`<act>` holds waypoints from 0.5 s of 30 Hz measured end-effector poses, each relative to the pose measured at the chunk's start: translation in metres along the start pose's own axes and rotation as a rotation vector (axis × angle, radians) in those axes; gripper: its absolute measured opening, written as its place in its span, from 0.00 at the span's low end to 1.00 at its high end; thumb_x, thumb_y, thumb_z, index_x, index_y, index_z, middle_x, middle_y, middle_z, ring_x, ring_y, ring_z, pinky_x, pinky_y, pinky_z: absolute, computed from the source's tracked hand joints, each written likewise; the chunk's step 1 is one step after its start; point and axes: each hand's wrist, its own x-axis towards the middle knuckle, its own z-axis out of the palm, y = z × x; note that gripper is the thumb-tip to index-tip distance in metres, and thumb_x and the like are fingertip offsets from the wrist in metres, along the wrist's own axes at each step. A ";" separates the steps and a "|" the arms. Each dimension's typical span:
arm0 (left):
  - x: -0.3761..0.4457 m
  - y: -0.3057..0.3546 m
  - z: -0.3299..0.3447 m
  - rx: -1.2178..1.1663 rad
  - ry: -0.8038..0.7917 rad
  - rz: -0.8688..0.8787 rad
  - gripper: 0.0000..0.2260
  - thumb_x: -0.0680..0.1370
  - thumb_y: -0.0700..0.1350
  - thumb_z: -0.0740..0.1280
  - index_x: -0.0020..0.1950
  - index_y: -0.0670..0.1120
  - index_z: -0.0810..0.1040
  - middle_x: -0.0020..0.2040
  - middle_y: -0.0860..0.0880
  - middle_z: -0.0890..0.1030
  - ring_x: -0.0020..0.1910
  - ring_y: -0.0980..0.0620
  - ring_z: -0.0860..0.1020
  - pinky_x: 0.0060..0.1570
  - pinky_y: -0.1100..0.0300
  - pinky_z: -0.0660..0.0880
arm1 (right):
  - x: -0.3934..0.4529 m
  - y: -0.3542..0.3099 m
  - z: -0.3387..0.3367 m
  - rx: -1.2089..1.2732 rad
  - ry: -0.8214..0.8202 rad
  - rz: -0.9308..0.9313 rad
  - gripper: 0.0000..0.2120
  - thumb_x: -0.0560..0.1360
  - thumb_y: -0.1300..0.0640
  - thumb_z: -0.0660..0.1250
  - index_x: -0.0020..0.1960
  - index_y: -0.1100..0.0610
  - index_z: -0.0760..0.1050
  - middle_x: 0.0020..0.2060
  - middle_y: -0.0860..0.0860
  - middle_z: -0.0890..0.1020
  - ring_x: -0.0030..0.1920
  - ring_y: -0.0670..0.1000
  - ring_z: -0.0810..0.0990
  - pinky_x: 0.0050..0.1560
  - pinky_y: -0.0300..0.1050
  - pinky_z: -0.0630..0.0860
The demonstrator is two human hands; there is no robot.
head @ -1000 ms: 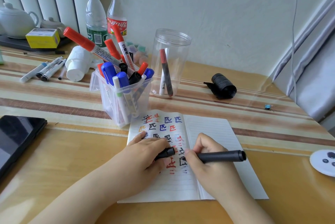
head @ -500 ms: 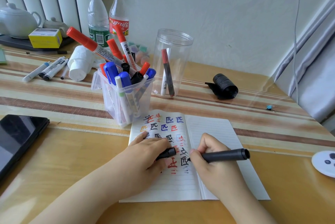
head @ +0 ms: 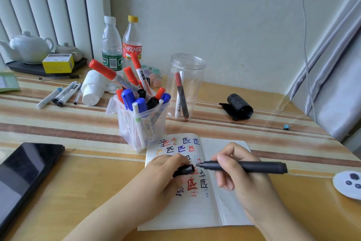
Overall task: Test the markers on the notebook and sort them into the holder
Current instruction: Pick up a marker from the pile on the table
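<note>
Tabletop scene, head view. A glossy yellow-tan table [head: 82, 188] fills the lower frame; a runner of brown, cream and tan stripes [head: 58, 123] crosses it from left to right. Behind it stands a pale textured wall [head: 234, 25], with white vertical blinds [head: 48, 6] at upper left and grey fabric [head: 336, 94] along the right edge.

An open lined notebook [head: 195, 211] lies at lower centre, its left page marked with red, blue, black and orange test characters. The right hand [head: 240, 178], just right of centre, has its fingers curled round a black marker [head: 254, 167]. The marker lies nearly level across the frame, its long axis running left to right; the bare tip points left, above the notebook's centre fold, and the blunt end points toward the right edge. Whether the tip touches the paper cannot be told. The left hand [head: 166, 174], resting on the left page, pinches the black cap [head: 184, 170], whose open mouth faces right toward the marker tip, just apart from it.

Above the notebook's upper left corner stands a clear square holder [head: 142, 123] crowded with red, blue and black markers. To its right stands a clear round jar [head: 184, 88] containing two markers. A dark tablet [head: 25, 172] lies at lower left; loose markers [head: 60, 94] lie at left of the runner.
</note>
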 end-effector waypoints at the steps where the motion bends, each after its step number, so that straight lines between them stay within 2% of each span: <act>1: 0.000 0.001 0.000 -0.001 0.010 0.000 0.15 0.73 0.58 0.51 0.56 0.55 0.68 0.49 0.58 0.74 0.48 0.62 0.69 0.50 0.76 0.62 | 0.001 -0.001 0.001 -0.020 0.003 -0.012 0.12 0.64 0.45 0.64 0.33 0.54 0.72 0.23 0.53 0.74 0.24 0.45 0.68 0.28 0.34 0.66; 5: 0.000 0.004 -0.003 0.006 0.030 0.006 0.12 0.73 0.58 0.51 0.55 0.59 0.64 0.46 0.62 0.72 0.48 0.63 0.69 0.49 0.78 0.62 | 0.003 0.000 0.007 -0.074 -0.007 -0.012 0.09 0.64 0.44 0.63 0.31 0.48 0.71 0.22 0.50 0.74 0.26 0.46 0.69 0.32 0.34 0.67; 8: 0.000 0.006 -0.006 -0.008 0.050 0.011 0.10 0.75 0.57 0.53 0.54 0.59 0.66 0.43 0.66 0.70 0.45 0.68 0.68 0.46 0.78 0.63 | 0.005 0.002 0.012 -0.103 -0.015 0.031 0.08 0.66 0.46 0.65 0.32 0.48 0.70 0.22 0.48 0.73 0.27 0.47 0.69 0.35 0.38 0.69; 10: 0.000 0.006 -0.006 -0.031 0.065 0.013 0.10 0.76 0.56 0.55 0.55 0.59 0.68 0.42 0.66 0.70 0.42 0.69 0.69 0.43 0.78 0.64 | 0.011 0.003 0.015 -0.130 -0.008 0.023 0.09 0.67 0.47 0.66 0.32 0.50 0.70 0.21 0.47 0.70 0.26 0.46 0.67 0.34 0.38 0.66; 12: 0.000 0.007 -0.007 -0.057 0.103 -0.012 0.10 0.76 0.56 0.56 0.57 0.58 0.69 0.39 0.66 0.72 0.39 0.69 0.71 0.39 0.78 0.64 | 0.019 0.002 0.019 -0.184 0.010 -0.018 0.11 0.65 0.43 0.66 0.32 0.50 0.71 0.22 0.45 0.68 0.27 0.45 0.66 0.33 0.39 0.65; 15: -0.001 0.007 -0.010 -0.071 0.194 -0.064 0.07 0.76 0.52 0.59 0.54 0.59 0.70 0.38 0.62 0.75 0.33 0.64 0.72 0.33 0.75 0.65 | 0.032 0.003 0.027 -0.118 0.030 -0.053 0.11 0.65 0.45 0.69 0.31 0.51 0.72 0.22 0.45 0.66 0.26 0.46 0.65 0.30 0.38 0.64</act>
